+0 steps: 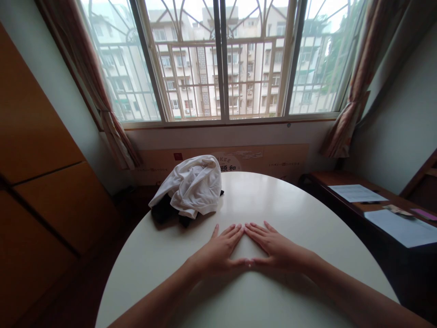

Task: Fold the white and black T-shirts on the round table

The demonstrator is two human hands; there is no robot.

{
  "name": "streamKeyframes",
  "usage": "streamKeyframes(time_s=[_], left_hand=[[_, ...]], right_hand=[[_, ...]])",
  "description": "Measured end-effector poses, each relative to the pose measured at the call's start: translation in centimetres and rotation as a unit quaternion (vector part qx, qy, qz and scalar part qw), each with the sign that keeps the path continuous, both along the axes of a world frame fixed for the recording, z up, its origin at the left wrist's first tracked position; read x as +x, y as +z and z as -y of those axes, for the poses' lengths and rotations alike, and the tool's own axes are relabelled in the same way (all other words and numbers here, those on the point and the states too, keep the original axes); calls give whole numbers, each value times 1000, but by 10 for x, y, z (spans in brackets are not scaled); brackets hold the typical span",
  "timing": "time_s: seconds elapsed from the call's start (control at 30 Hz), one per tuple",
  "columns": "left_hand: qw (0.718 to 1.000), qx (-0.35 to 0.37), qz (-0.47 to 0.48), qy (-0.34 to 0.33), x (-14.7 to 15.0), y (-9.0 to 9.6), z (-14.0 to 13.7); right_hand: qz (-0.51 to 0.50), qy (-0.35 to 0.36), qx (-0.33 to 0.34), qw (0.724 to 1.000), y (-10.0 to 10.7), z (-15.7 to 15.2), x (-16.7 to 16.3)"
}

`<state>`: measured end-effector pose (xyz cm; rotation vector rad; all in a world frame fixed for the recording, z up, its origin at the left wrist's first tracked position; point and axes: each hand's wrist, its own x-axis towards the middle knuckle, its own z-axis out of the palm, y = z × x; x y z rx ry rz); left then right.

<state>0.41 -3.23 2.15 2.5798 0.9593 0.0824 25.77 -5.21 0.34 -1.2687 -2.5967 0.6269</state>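
Observation:
Both of my hands rest palm down on a round white table [280,196]. My left hand [220,248] is flat with its fingers stretched out, and so is my right hand [273,246]. Their index fingertips and thumb tips meet at the middle, framing a small patch of tabletop. Neither hand holds anything. Beyond my left hand, at the far left of the table, lies a crumpled heap of white cloth [196,184], perhaps clothing. Black cloth [164,209] pokes out from under it; its kind is hidden.
A low dark wooden table [317,182] at the right carries sheets of paper [403,225] and a pen. Behind the round table is a barred window [223,68] with tied curtains [116,136]. A wooden cabinet [37,182] stands at left, and a printed board [283,159] leans under the window.

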Motion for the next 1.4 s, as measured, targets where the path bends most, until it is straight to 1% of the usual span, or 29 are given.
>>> streamKeyframes(time_s=[0.23,0.37,0.4,0.47,0.53,0.6,0.63,0.7,0.73,0.8,0.83,0.87,0.9,0.93,1.03,1.1,1.17,1.23,1.3,1.33,1.37,1.4], left_hand=[[1000,-8,-8,7,0,1,0],[1000,-3,3,1,-1,-2,0],[1000,3,12,0,0,-3,1],[998,35,51,20,2,-4,2],[988,87,112,62,4,-2,2],[970,149,164,99,4,4,-1],[961,180,177,109,1,8,-4],[938,255,186,142,-9,18,-15],[920,299,184,175,-17,24,-22],[867,379,171,274,-39,32,-39],[839,403,162,327,-51,34,-48],[819,412,153,369,-64,35,-57],[811,406,148,394,-76,33,-66],[814,392,149,402,-88,31,-74],[851,332,175,367,-111,19,-91],[864,297,206,350,-116,16,-95],[861,274,245,351,-114,21,-93],[843,276,296,354,-105,32,-86],[830,280,348,333,-91,45,-74],[832,266,373,311,-82,50,-67],[840,236,396,285,-72,53,-58],[854,188,413,255,-61,55,-49]], right_hand=[[5,0,0,1000,1,0,1],[-12,5,10,1000,-4,-1,1],[-24,5,22,999,-6,-1,2],[-78,-8,70,994,-9,-1,1],[-159,-48,137,976,-11,-1,1],[-220,-100,190,951,-10,-1,2],[-233,-121,204,943,-10,-1,3],[-233,-148,213,937,-11,-2,6],[-228,-153,211,938,-12,-3,7],[-217,-155,200,943,-14,-6,9],[-214,-155,193,945,-16,-7,9],[-214,-155,186,946,-17,-9,9],[-215,-156,180,947,-17,-10,9],[-215,-157,178,947,-18,-11,8],[-214,-161,179,947,-17,-12,7],[-213,-164,181,946,-15,-12,7],[-215,-167,182,945,-14,-12,8],[-217,-173,181,944,-14,-12,10],[-220,-177,178,943,-13,-13,11],[-221,-179,177,942,-13,-14,12],[-221,-182,177,942,-13,-14,12],[-221,-184,177,941,-13,-15,12]])
